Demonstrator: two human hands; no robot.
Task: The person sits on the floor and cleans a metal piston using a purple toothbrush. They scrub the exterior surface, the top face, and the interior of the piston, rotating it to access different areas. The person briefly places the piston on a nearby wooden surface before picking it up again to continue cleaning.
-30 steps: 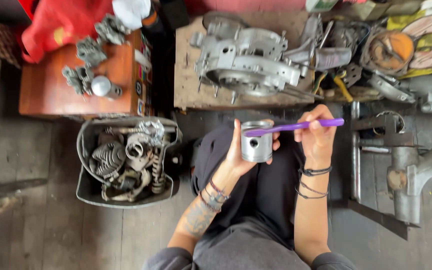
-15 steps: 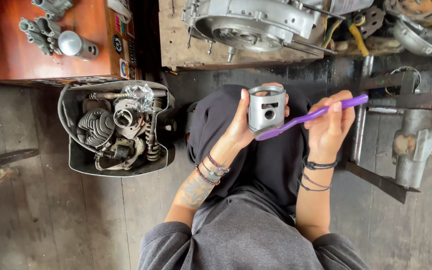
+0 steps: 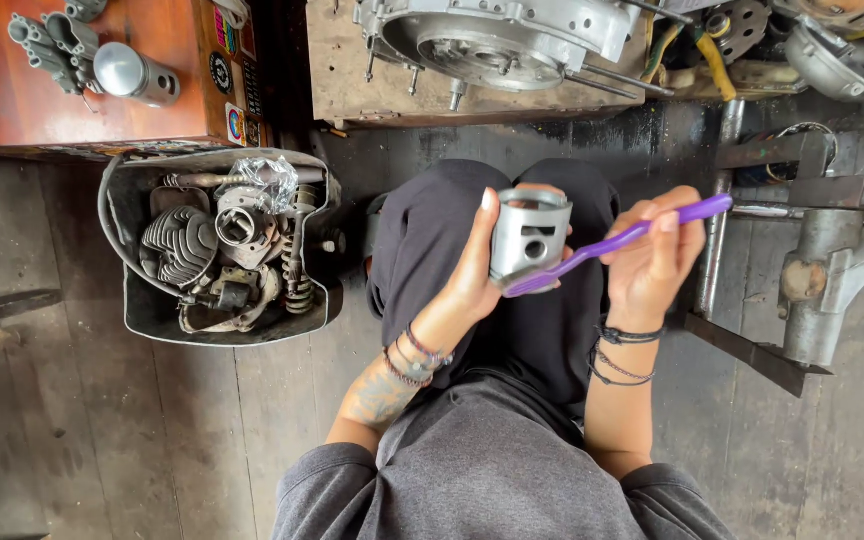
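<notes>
Grimy workshop floor, parts everywhere: left hand (image 3: 472,270) grips the piston (image 3: 530,238), right hand (image 3: 652,255) pinches the purple brush (image 3: 612,245) against its skirt, cleaning apparently mid-way.

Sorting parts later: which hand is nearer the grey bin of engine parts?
Left. The left hand holds the piston just right of the bin; the right hand, holding the purple toothbrush, is farther right.
</notes>
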